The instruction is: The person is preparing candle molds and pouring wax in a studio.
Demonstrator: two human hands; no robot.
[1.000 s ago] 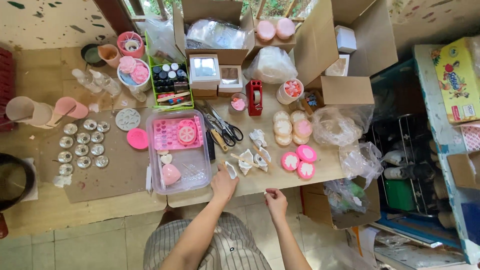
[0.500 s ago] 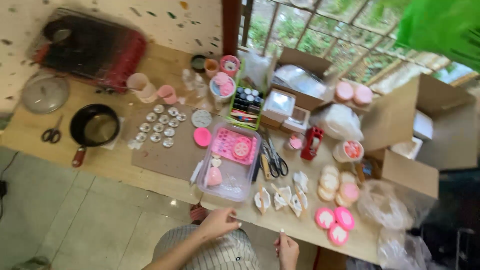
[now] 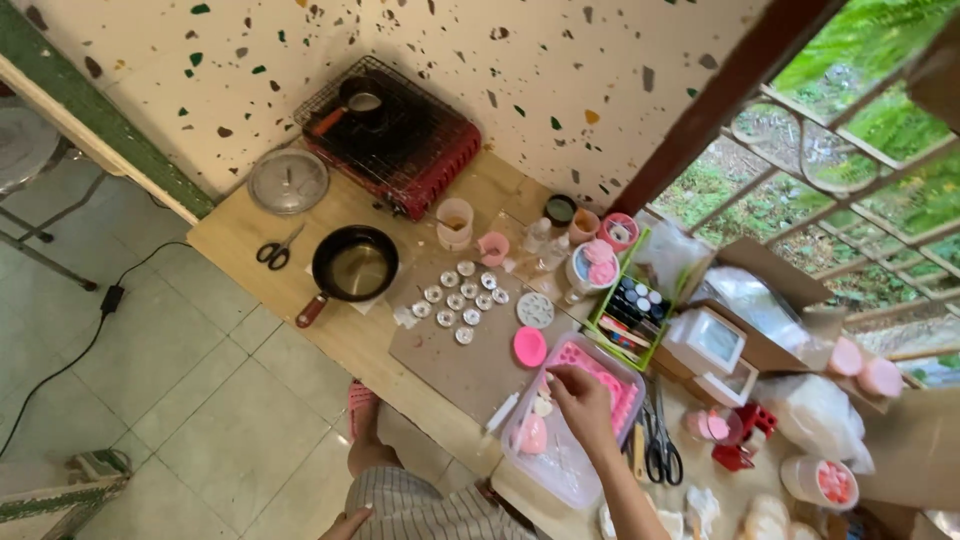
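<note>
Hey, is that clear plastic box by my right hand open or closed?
Open: the clear box has no lid, and the right hand reaches inside.

Soft daylight, slight wide-angle edge blur

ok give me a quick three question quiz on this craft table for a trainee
1. True or false: the right hand reaches over the clear plastic box holding a pink silicone mould.
2. What lies on the wooden tabletop left of the black frying pan? A) black-handled scissors B) a spoon C) a candle
3. Fill in: the round glass lid lies beside the red ____ stove.

Key: 1 true; 2 A; 3 portable. The left hand shows at the bottom edge, its grip unclear.
</note>
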